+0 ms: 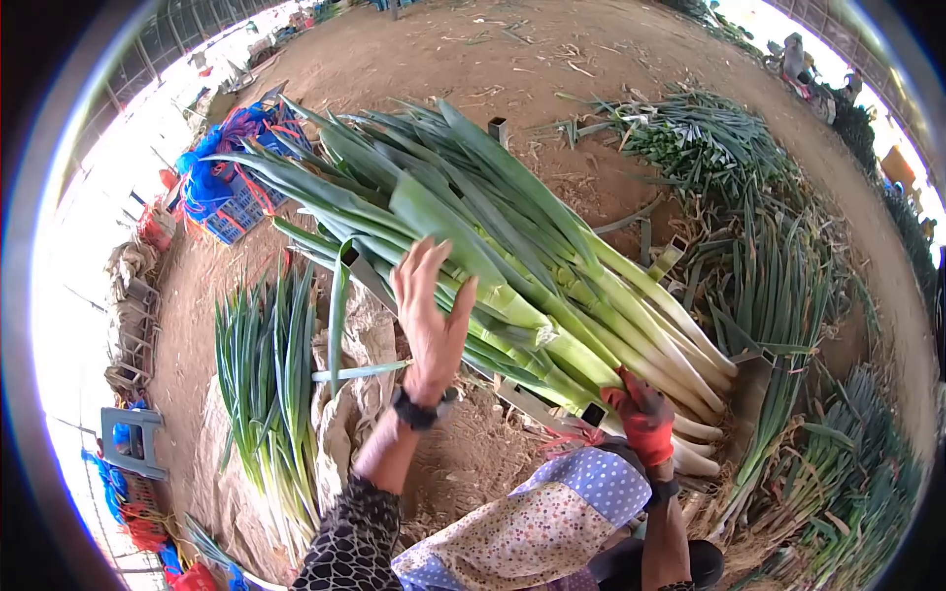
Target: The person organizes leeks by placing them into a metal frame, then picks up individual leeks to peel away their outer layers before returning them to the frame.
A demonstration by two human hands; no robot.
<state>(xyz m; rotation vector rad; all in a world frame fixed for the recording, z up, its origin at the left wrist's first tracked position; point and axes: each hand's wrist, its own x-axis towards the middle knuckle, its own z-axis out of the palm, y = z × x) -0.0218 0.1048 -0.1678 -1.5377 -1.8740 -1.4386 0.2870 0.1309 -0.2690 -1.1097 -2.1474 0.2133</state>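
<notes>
A large heap of long leeks [552,266] lies slantwise in front of me, green leaves toward the upper left and white ends toward the lower right. My left hand [431,315] is bare, with its fingers apart, over the leaves at the near side of the heap. A motion-blurred leaf [443,231] stands just above its fingertips. In a red and dark glove, my right hand [645,419] is closed around the pale lower part of a thick leek [581,360] on top. Its fingertips are partly hidden.
A smaller leek bundle [266,384] lies on sacking at the left. Beyond it are a blue crate [236,212] with blue and orange ties and a grey stool [133,443]. More leeks [778,276] and a pile of cut leaves [690,138] cover the ground at right. Metal bracket ends [498,130] poke out around the heap.
</notes>
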